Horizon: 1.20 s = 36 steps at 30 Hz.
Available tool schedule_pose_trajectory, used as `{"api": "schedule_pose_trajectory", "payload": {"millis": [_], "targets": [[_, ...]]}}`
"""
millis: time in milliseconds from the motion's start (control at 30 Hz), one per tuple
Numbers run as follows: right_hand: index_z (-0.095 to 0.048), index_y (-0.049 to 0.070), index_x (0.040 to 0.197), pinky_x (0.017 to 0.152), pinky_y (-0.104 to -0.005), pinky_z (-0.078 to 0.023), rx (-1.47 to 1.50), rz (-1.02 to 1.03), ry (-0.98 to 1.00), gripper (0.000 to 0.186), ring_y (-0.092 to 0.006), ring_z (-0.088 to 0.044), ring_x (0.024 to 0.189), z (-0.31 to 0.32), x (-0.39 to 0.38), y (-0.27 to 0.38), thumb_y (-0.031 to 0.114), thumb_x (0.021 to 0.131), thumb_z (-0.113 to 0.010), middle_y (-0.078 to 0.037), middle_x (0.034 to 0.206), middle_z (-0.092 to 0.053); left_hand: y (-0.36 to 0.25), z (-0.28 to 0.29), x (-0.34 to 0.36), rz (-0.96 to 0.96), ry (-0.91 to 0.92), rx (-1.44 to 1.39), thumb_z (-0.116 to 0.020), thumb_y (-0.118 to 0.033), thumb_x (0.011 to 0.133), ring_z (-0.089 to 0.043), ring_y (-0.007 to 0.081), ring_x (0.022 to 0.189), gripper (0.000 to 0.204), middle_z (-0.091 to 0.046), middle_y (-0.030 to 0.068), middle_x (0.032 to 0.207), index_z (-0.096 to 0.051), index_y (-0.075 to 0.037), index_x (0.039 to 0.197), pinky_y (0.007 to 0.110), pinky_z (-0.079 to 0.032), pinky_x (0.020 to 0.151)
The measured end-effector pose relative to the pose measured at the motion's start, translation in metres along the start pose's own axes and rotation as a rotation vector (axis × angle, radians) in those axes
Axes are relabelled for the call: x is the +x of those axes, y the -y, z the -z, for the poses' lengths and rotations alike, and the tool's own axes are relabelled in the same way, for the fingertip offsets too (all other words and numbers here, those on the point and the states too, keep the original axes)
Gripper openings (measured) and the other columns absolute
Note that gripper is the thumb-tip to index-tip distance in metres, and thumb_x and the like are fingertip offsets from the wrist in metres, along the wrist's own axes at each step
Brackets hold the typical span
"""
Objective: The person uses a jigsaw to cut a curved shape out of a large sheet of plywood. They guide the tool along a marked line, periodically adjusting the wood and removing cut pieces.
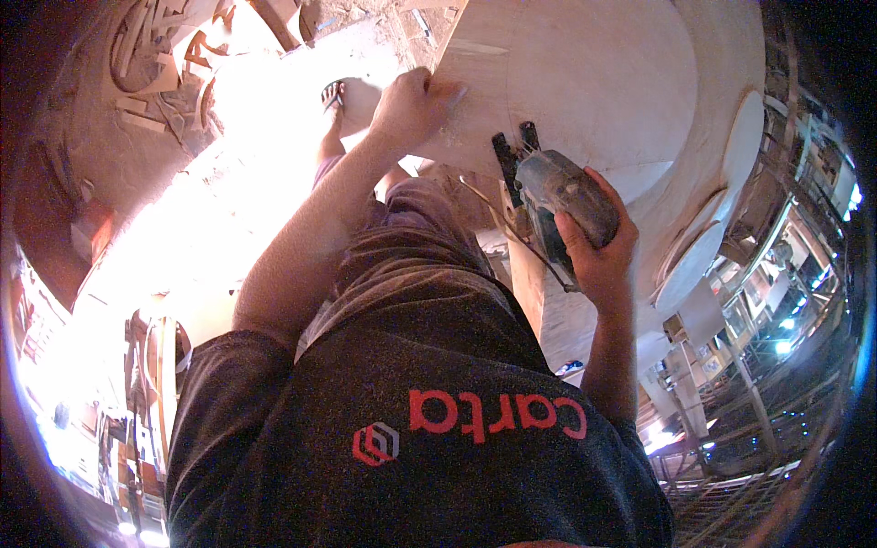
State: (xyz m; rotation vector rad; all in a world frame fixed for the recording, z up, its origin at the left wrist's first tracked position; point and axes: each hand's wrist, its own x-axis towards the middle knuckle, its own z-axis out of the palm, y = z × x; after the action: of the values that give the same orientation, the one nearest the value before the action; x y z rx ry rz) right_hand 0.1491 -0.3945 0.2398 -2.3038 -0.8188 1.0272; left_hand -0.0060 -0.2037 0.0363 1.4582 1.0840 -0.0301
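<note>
In my right hand (603,239) is a grey, dust-covered jigsaw (568,194), its body gripped between thumb and fingers. The black forked base of the saw points away from me, over the near edge of a large pale plywood sheet (585,78). I cannot tell whether its blade touches the wood. At the sheet's left corner, my left hand (408,111) is closed on the edge, with its fingertips partly blurred and hard to make out. A dark cord (516,236) runs near the saw, under the sheet's near edge.
Wood offcuts (151,68) lie on the floor at the far left, beside a glaring patch of sunlight. Rounded plywood pieces (694,265) stand to the right of the sheet. Wooden framing (744,365) and bright gaps show further right. A foot in a sandal (334,93) is on the floor.
</note>
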Motion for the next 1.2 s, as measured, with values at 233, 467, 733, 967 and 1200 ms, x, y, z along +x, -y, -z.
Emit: {"api": "schedule_pose_trajectory", "payload": {"millis": [233, 467, 733, 967, 1200], "targets": [[-0.057, -0.002, 0.139, 0.101, -0.0381, -0.051, 0.003, 0.015, -0.007, 0.058, -0.0254, -0.066, 0.114, -0.003, -0.001, 0.001, 0.014, 0.087, -0.078, -0.019, 0.125, -0.068, -0.005, -0.018, -0.008, -0.105, -0.105, -0.062, -0.067, -0.040, 0.096, -0.071, 0.0450, 0.095, 0.048, -0.072, 0.0252, 0.099, -0.051, 0.003, 0.109, 0.053, -0.055, 0.083], [-0.058, -0.004, 0.137, 0.099, -0.0355, -0.052, -0.041, 0.042, -0.049, 0.057, -0.0223, -0.066, 0.111, -0.007, -0.002, 0.003, 0.019, 0.089, -0.079, -0.017, 0.122, -0.069, -0.013, -0.019, -0.011, -0.068, -0.141, 0.024, -0.060, -0.037, 0.101, -0.068, 0.0500, 0.094, 0.043, -0.070, 0.0304, 0.096, -0.048, 0.003, 0.109, 0.058, -0.053, 0.081], [-0.059, -0.003, 0.136, 0.091, -0.0348, -0.055, -0.064, 0.027, -0.083, 0.055, -0.0220, -0.068, 0.103, -0.007, 0.000, 0.003, 0.014, 0.088, -0.078, -0.017, 0.118, -0.071, -0.013, -0.019, -0.009, -0.071, -0.130, 0.014, -0.060, -0.038, 0.101, -0.068, 0.0511, 0.096, 0.045, -0.070, 0.0318, 0.095, -0.049, 0.004, 0.112, 0.058, -0.053, 0.082], [-0.059, -0.002, 0.134, 0.100, -0.0396, -0.053, -0.005, -0.069, -0.082, 0.057, -0.0276, -0.068, 0.113, -0.006, 0.000, 0.003, 0.016, 0.085, -0.081, -0.019, 0.123, -0.070, -0.016, -0.019, -0.009, -0.008, -0.105, -0.055, -0.061, -0.037, 0.100, -0.068, 0.0510, 0.097, 0.046, -0.070, 0.0328, 0.097, -0.050, 0.005, 0.116, 0.057, -0.053, 0.084], [-0.060, -0.003, 0.133, 0.099, -0.0389, -0.054, -0.001, -0.080, -0.088, 0.055, -0.0264, -0.069, 0.111, -0.006, 0.003, 0.006, 0.014, 0.085, -0.081, -0.019, 0.122, -0.070, -0.016, -0.020, -0.008, -0.019, -0.122, -0.029, -0.061, -0.036, 0.100, -0.068, 0.0510, 0.099, 0.045, -0.070, 0.0327, 0.099, -0.051, 0.005, 0.116, 0.056, -0.053, 0.087]]}}
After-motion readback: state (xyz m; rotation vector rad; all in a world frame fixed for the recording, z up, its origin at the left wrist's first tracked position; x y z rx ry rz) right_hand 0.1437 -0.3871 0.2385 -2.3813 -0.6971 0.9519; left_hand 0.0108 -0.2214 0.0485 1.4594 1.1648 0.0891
